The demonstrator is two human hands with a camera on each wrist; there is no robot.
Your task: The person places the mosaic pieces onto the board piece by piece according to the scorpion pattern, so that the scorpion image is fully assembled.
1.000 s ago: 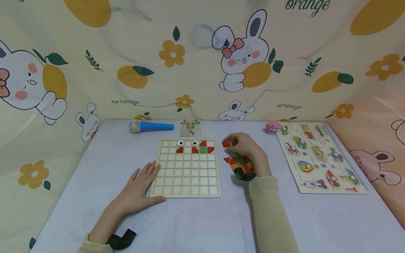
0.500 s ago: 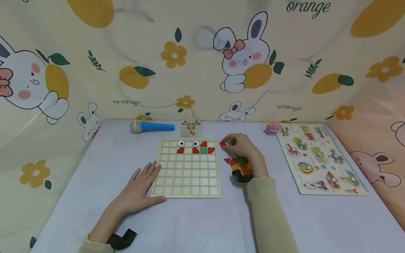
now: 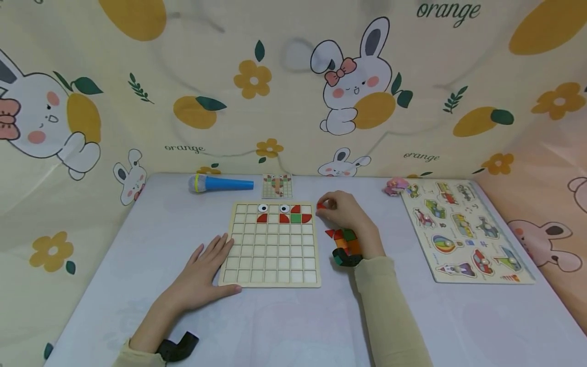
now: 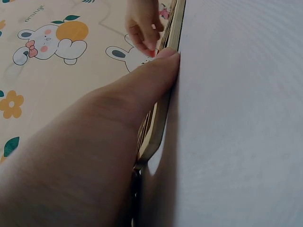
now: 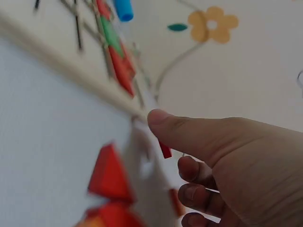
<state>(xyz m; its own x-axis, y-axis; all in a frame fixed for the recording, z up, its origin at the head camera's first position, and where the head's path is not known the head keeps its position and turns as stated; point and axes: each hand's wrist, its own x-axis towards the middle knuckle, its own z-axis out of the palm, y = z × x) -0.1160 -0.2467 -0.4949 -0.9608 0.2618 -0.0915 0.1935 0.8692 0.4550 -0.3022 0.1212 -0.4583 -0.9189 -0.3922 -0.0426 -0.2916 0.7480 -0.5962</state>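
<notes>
My left hand [image 3: 197, 285] lies spread at the near left corner of a pale wooden grid board [image 3: 271, 251], fingers on its left edge and thumb along the front edge. Between thumb and fingertips, my right hand [image 3: 346, 210] pinches a small red piece [image 5: 165, 150] just off the board's far right corner; the fingers hide much of it. On the board's top rows sit two round eye pieces [image 3: 285, 208], several red quarter-round pieces [image 3: 262, 218] and a green square [image 3: 295, 218]. Beneath the right wrist is a pile of red, orange, green and black pieces [image 3: 346, 244].
A small pattern card [image 3: 277, 186] stands behind the board beside a blue toy microphone [image 3: 224, 183]. To the right lie a picture puzzle board [image 3: 463, 229] and a pink figure [image 3: 395, 186]. A patterned cloth [image 3: 275, 102] hangs behind the table.
My right hand has moved a little left with the red piece, from above the pile toward the board's far right corner. The left hand stays in place.
</notes>
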